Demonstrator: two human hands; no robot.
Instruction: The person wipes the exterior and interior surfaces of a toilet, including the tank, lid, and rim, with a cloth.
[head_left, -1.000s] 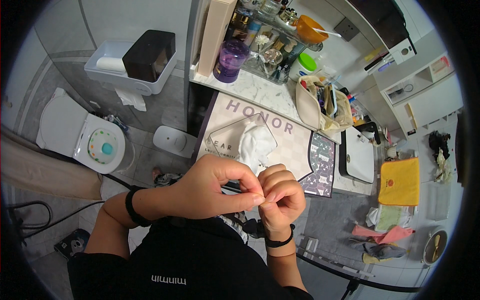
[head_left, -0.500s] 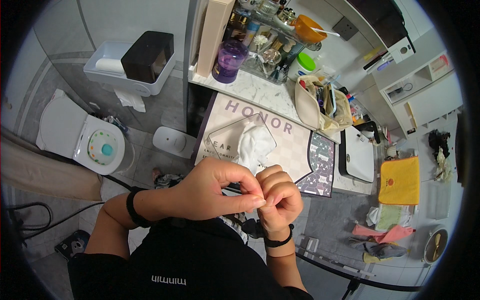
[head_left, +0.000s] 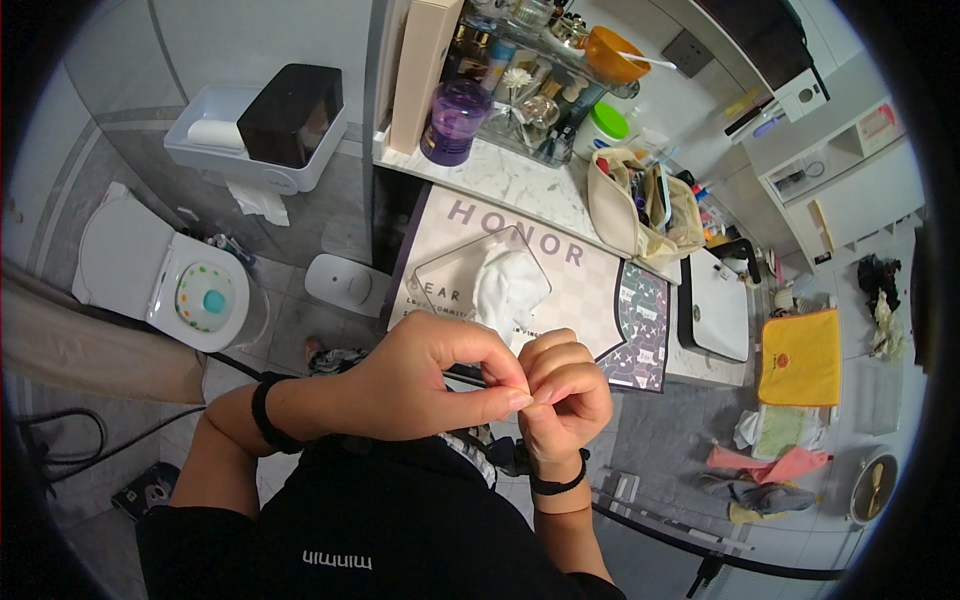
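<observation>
Over the near edge of the printed mat, my left hand (head_left: 445, 385) and my right hand (head_left: 565, 405) meet fingertip to fingertip. Thumb and forefinger are pinched together on each. Whatever lies between them is too small to make out. Just beyond the hands, a crumpled white cloth or tissue (head_left: 508, 282) lies on a clear square tray (head_left: 452, 272). Neither hand visibly grips this white piece, though its near end is partly hidden by them. The tray rests on a beige and purple mat (head_left: 590, 295). Both wrists wear black bands.
Behind the mat, a marble ledge (head_left: 500, 178) bears a purple jar (head_left: 457, 122), bottles, an orange bowl (head_left: 612, 55) and a beige pouch (head_left: 615, 205). A white basin (head_left: 715, 310) and hanging yellow towel (head_left: 800, 360) are to the right. A toilet (head_left: 205, 295) stands left.
My two hands stay pinched together, with the right hand shifted very slightly to the right. The white piece on the tray has not visibly moved.
</observation>
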